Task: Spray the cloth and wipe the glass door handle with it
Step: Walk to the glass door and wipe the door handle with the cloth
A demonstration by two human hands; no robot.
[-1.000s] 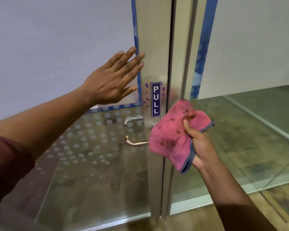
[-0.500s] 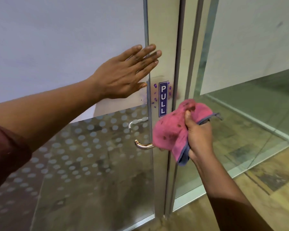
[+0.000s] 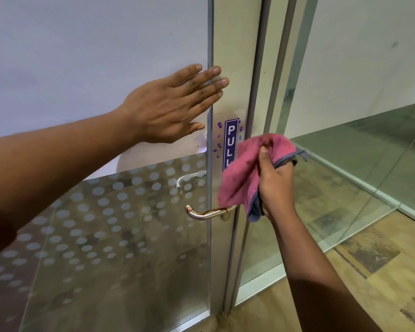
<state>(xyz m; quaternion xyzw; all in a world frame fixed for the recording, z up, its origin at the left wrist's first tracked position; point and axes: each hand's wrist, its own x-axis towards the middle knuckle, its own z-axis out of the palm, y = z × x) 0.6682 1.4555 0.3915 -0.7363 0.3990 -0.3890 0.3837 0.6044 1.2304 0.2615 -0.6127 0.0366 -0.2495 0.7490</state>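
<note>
A shiny metal lever handle (image 3: 207, 213) sticks out leftward from the door's pale metal stile, below a blue PULL sticker (image 3: 231, 142). My right hand (image 3: 274, 183) is shut on a crumpled pink cloth (image 3: 241, 173) with a grey-blue edge, held just above the handle's base and partly covering the sticker. My left hand (image 3: 175, 106) lies flat and open against the glass door (image 3: 120, 236), fingertips reaching the stile. A second handle (image 3: 189, 178) shows through the glass on the far side.
The lower glass carries a frosted dot pattern; the upper part is opaque white. To the right stands a fixed glass panel (image 3: 345, 164) in a metal frame. Wooden floor (image 3: 345, 283) lies at the lower right.
The view has shifted so the door sits further right in frame. My right hand with the cloth has stayed near the stile, just above the handle. My left hand remains flat on the glass.
</note>
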